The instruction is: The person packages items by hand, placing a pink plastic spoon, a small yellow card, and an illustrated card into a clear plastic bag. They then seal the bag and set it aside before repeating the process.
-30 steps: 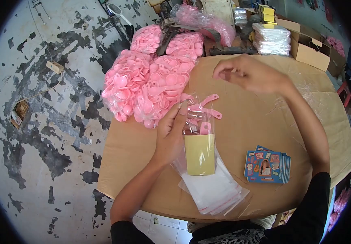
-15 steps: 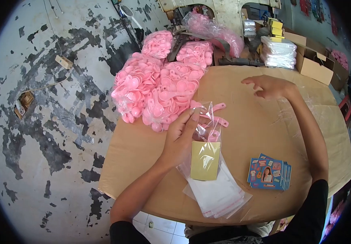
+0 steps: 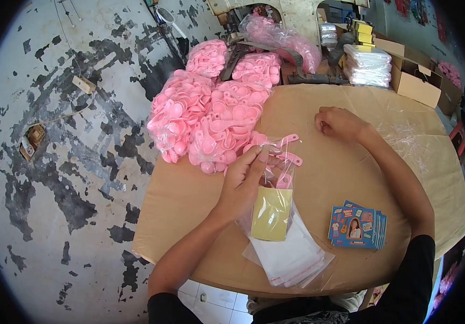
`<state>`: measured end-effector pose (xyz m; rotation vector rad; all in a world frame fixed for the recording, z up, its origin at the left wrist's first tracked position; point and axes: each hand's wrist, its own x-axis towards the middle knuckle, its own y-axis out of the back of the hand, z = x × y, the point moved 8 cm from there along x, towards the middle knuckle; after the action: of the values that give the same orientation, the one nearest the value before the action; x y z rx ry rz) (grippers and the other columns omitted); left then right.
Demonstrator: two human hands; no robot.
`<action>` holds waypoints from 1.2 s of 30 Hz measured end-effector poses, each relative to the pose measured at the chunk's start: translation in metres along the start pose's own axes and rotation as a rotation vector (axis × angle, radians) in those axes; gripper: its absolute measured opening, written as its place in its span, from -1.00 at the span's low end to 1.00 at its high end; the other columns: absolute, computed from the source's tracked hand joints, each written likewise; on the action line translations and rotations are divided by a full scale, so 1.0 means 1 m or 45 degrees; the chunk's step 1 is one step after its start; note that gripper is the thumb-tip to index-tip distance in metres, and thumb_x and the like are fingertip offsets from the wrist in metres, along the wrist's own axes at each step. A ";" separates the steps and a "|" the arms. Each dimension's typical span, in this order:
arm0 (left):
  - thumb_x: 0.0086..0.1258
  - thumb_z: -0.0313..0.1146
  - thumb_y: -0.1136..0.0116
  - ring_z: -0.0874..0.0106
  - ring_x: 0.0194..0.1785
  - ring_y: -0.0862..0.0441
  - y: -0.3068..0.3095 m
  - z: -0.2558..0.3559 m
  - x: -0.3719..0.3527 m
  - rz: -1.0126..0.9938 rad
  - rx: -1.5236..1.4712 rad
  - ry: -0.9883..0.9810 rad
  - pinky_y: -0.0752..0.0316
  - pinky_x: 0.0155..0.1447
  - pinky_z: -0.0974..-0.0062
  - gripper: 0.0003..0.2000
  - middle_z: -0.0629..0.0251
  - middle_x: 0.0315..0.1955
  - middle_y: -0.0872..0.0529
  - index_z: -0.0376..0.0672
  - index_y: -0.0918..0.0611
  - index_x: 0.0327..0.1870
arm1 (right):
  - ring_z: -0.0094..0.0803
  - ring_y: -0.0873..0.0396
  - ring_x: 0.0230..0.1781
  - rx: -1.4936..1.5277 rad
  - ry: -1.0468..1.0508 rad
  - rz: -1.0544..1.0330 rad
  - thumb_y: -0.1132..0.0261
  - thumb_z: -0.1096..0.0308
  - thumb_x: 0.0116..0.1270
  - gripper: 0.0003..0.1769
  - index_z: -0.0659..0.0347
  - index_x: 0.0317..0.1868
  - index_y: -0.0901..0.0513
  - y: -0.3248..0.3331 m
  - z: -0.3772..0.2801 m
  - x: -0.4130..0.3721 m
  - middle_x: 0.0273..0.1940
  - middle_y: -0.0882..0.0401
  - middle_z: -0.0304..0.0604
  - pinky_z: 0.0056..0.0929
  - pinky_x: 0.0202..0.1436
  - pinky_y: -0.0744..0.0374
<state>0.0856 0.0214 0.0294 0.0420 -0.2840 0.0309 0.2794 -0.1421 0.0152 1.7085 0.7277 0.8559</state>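
My left hand (image 3: 245, 175) pinches the upper edge of a clear plastic bag (image 3: 291, 175), whose lower part carries a yellow card (image 3: 272, 214). The bag overlaps a stack of clear-and-white plastic bags (image 3: 297, 254) lying on the table. Just beyond the bag's opening are several pink plastic spoons (image 3: 291, 158), some seen through the film. Farther right, my right hand (image 3: 340, 123) is over the brown table covering with its fingers curled in; what they hold, if anything, is hidden. Below it sits a pile of blue printed cards (image 3: 354, 228).
Large clear bags full of pink spoons (image 3: 221, 119) crowd the table's left back. Along the back edge stand a stack of plastic packs (image 3: 368, 66) and an open cardboard box (image 3: 418, 86). Thin clear strips (image 3: 402, 140) lie scattered at the right. A peeling wall (image 3: 81, 178) is on the left.
My right hand has curled from outstretched fingers into a closed shape and shifted slightly left. My left hand still holds the bag in nearly the same spot.
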 end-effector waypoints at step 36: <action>0.64 -0.27 0.20 0.67 -0.32 -0.62 -0.003 0.008 0.000 0.007 -0.113 0.021 -0.56 -0.26 0.70 -0.71 0.35 -0.24 -0.67 -0.27 -0.54 0.03 | -0.20 -0.68 -0.22 -0.134 -0.267 -0.285 -0.08 0.13 0.47 -0.61 0.25 0.07 -0.60 0.031 0.010 -0.007 -0.13 -0.70 0.06 -0.26 -0.10 -0.59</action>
<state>0.0834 0.0178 0.0371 -0.0469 -0.2684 0.0239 0.2855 -0.1611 0.0415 1.5611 0.7023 0.5418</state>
